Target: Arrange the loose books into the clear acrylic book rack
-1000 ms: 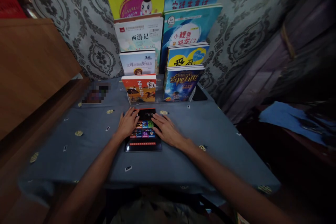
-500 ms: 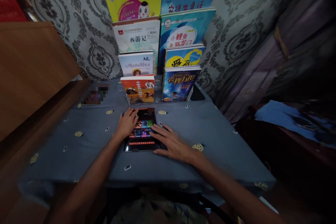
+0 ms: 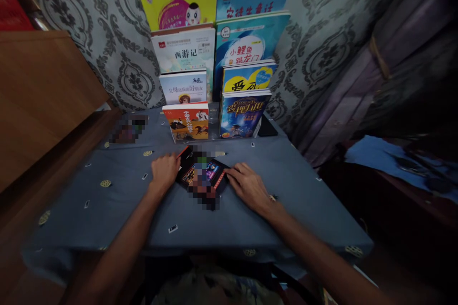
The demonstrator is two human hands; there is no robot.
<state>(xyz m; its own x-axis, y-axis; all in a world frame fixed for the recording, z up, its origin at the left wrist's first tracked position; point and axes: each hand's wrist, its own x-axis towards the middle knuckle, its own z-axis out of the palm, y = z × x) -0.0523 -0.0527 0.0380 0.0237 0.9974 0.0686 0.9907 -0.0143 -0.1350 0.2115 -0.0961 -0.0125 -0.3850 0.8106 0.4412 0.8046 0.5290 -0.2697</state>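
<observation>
A black book [image 3: 219, 177] with rows of small coloured pictures lies turned at an angle on the cloth-covered table [image 3: 136, 214]. Part of its face is blurred out by pixel blocks. My left hand [image 3: 164, 170] is closed at its upper left edge, fingers curled. On the opposite side, my right hand [image 3: 248, 185] pinches the right corner between thumb and fingers. Just behind stand an orange book [image 3: 189, 123] and a dark blue book [image 3: 241, 116], both upright at the front of two rows of books.
Behind them rise more upright books, such as a yellow-green one [image 3: 157, 2] and a teal one [image 3: 272, 33]. A dark flat object [image 3: 267, 126] lies right of the rows. A pixelated item [image 3: 127, 131] rests at the table's back left. A wooden cabinet [image 3: 46, 100] borders the left.
The black book has turned from lying square to lying at an angle. Both my hands went from flat, spread fingers on it to gripping its opposite sides.
</observation>
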